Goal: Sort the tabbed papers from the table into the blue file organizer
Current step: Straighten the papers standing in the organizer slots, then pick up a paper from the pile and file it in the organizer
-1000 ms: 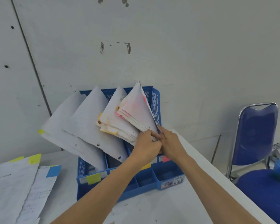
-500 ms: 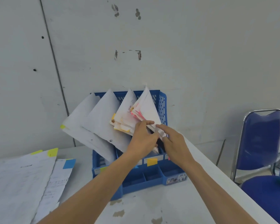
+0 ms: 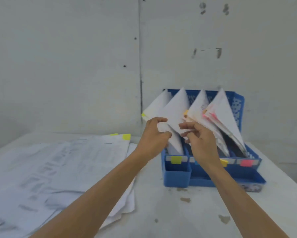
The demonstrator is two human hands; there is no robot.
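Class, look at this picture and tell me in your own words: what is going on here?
A person is sorting tabbed sheets. The left hand pinches the filed papers standing in the blue file organizer, at its left slots; the right hand, curled, is beside them, grip unclear. A stack of loose papers with yellow tabs lies on the table, not yet filed.

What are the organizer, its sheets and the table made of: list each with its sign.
The organizer looks like moulded plastic: blue, smooth, lattice back wall. The sheets are thin white paper; they curve and fan. The table is unclear: white, matte, brown worn spots, perhaps painted.
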